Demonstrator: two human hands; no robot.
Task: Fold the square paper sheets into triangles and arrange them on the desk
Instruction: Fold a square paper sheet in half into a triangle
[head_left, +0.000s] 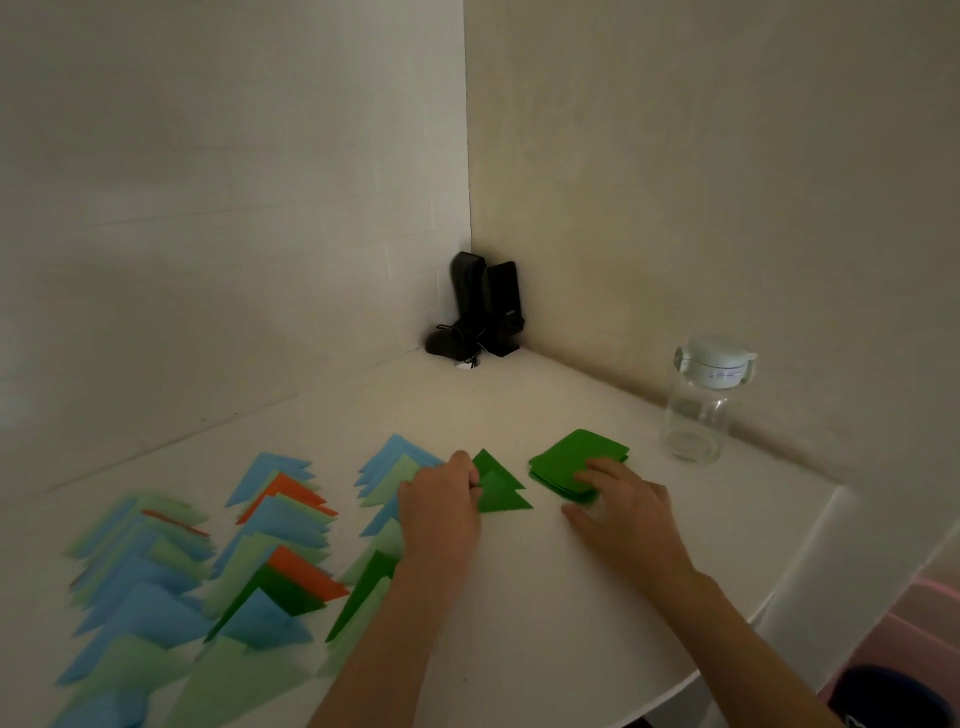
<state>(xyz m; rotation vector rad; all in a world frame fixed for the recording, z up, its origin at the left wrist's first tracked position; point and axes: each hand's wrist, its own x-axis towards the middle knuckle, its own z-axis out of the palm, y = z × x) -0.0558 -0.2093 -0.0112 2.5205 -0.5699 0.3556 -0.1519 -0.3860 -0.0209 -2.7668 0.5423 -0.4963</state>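
On the white desk (519, 597), two dark green folded triangles (498, 486) are seen, overlapped, one partly covering the other, apexes pointed away from the person. The left hand (441, 506) is laid at their left edge; its fingertips are touching the front triangle, but whether the paper is pinched cannot be told, since the fingers are hidden by the back of the hand. Just right of the triangles, one stack of dark green square sheets (576, 462) is placed; the count of sheets cannot be told. The right hand (621, 506) is rested on the stack's near corner, fingers bent slightly over the top sheets, thumb alongside; a firm grip is not shown.

Left of the hands, three rows of folded triangles (223, 561) are laid out, overlapped, in blue, light green, orange and dark green; the right row is partly covered by the left forearm. Exact triangle counts are blurred.

One clear glass jar (701, 410) with a pale lid is stood near the right wall, apart from the stack. Two black speakers (483, 312) are stood in the corner.
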